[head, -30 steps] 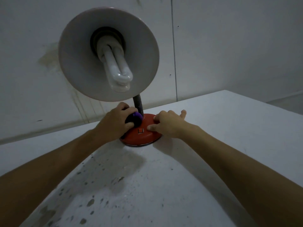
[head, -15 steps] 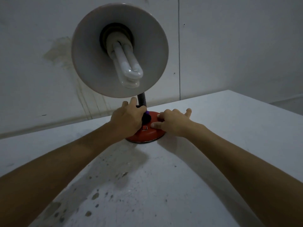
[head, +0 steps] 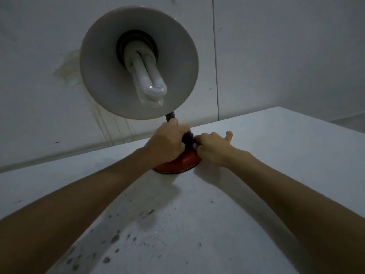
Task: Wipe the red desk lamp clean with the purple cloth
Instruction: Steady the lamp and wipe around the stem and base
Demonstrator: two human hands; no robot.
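Note:
The red desk lamp stands on a white table, its round red base (head: 183, 162) partly covered by both hands. Its shade (head: 102, 76) faces me, showing a pale inside and a white folded-tube bulb (head: 150, 84). A dark neck (head: 170, 116) rises from the base behind the shade. My left hand (head: 167, 143) is wrapped around the bottom of the neck with the purple cloth (head: 188, 136) bunched in it; only a small purple part shows. My right hand (head: 212, 146) rests on the right side of the base, fingertips against the cloth, thumb lifted.
The white table (head: 197, 224) is speckled with dark spots near me. Its far right corner (head: 280, 108) lies beyond the lamp. A stained white wall (head: 67, 72) stands close behind the lamp.
My left hand has moved with the cloth from the top of the base up onto the bottom of the neck. My right hand stayed on the base and now touches the cloth.

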